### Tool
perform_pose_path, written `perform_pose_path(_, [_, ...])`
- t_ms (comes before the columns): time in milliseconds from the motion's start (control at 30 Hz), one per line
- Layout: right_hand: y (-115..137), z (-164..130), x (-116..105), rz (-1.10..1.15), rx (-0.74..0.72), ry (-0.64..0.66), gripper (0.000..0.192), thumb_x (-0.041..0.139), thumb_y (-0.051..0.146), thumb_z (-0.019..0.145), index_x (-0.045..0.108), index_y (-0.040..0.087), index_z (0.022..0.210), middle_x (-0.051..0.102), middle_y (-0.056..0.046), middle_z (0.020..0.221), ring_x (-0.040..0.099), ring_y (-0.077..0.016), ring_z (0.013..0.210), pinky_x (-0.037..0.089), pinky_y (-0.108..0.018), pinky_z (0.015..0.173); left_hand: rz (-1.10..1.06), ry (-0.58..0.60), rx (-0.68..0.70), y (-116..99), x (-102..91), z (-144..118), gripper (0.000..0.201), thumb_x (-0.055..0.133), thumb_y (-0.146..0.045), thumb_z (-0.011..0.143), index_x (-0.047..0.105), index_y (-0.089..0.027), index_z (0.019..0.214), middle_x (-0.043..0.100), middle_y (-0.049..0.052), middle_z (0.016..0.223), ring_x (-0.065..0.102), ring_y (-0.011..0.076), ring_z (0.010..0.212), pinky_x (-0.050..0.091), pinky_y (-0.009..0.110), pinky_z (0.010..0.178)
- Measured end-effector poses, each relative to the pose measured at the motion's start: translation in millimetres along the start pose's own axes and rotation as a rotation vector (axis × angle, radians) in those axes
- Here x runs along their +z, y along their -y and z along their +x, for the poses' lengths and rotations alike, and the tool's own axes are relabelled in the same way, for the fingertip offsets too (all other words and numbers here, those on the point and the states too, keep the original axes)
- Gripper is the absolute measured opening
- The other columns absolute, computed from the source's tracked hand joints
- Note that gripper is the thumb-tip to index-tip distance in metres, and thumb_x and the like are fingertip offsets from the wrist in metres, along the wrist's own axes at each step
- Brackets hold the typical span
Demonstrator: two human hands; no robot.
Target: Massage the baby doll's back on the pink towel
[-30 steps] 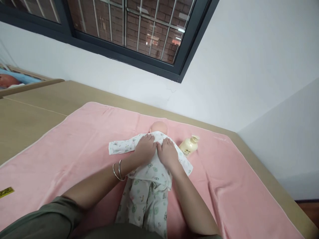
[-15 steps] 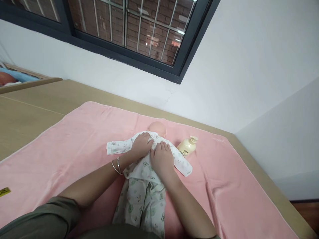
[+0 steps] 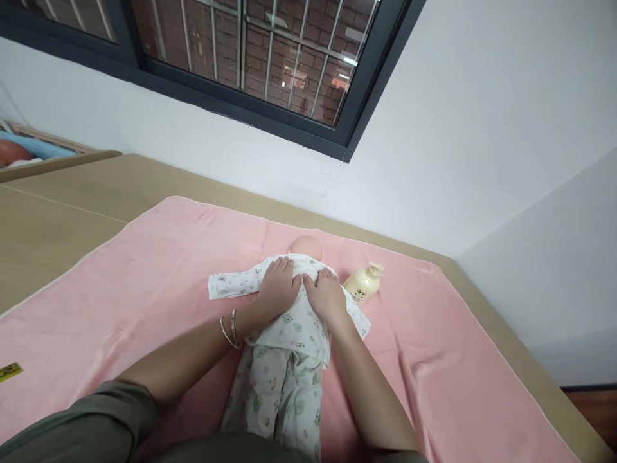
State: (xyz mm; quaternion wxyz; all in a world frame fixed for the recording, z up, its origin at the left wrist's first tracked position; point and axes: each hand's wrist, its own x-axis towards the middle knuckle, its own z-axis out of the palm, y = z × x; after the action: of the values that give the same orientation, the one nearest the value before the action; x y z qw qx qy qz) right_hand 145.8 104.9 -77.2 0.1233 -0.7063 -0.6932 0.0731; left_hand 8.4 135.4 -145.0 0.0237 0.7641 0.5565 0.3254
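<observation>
While a pink towel (image 3: 144, 270) covers the table (image 3: 58, 218), a baby doll (image 3: 294, 321) in a printed romper lies centred; left hand (image 3: 278, 289) and right hand (image 3: 328, 297) press flat, fingers spread, gripping nothing. At two o'clock lies a cream pump bottle (image 3: 362, 283), label unreadable.

Both forearms reach forward, converging. The left hand (image 3: 278, 288) and right hand (image 3: 326, 297) lie palm-down, side by side, fingers spread flat; two bangles (image 3: 228, 330) circle the left wrist.

pink blanket (image 3: 144, 270), white green-printed baby suit (image 3: 284, 360), cream bottle (image 3: 362, 284), tan table (image 3: 72, 206).
</observation>
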Motion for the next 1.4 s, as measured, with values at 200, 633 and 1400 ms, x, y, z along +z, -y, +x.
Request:
perform_pose_path(200, [-1, -5, -9, 0.097, -0.099, -0.140, 0.055, 0.039, 0.036, 0.101, 0.050, 0.003, 0.144, 0.048, -0.024, 0.152, 0.037, -0.0324, 0.148, 0.023, -0.050, 0.123, -0.221, -0.097, -0.057, 4, 6.3, -7, 0.046, 0.033, -0.032, 0.102, 0.057, -0.011, 0.136, 0.063, 0.018, 0.139, 0.051, 0.0330, 0.137, 0.036, 0.056, 0.120])
perform_pose_path(633, [17, -18, 7, 0.106, -0.167, -0.202, 0.055, 0.040, 0.032, 0.101, 0.045, 0.008, 0.151, 0.034, -0.019, 0.163, 0.027, -0.0304, 0.154, 0.021, -0.052, 0.125, -0.463, -0.153, -0.113, 6, 3.9, -8, 0.054, 0.027, -0.044, 0.104, 0.061, -0.012, 0.132, 0.064, 0.021, 0.134, 0.053, 0.0328, 0.135, 0.036, 0.056, 0.120])
perform_pose_path(1400, [2, -26, -29, 0.321, -0.356, -0.382, 0.047, 0.041, 0.025, 0.096, 0.061, 0.015, 0.138, 0.049, -0.013, 0.154, 0.041, -0.0259, 0.148, 0.026, -0.053, 0.125, -1.548, 0.092, -0.553, -49, -86.1, 37, 0.036, 0.053, -0.039, 0.090, 0.067, -0.021, 0.118, 0.060, 0.011, 0.142, 0.047, 0.0274, 0.143, 0.037, 0.043, 0.120])
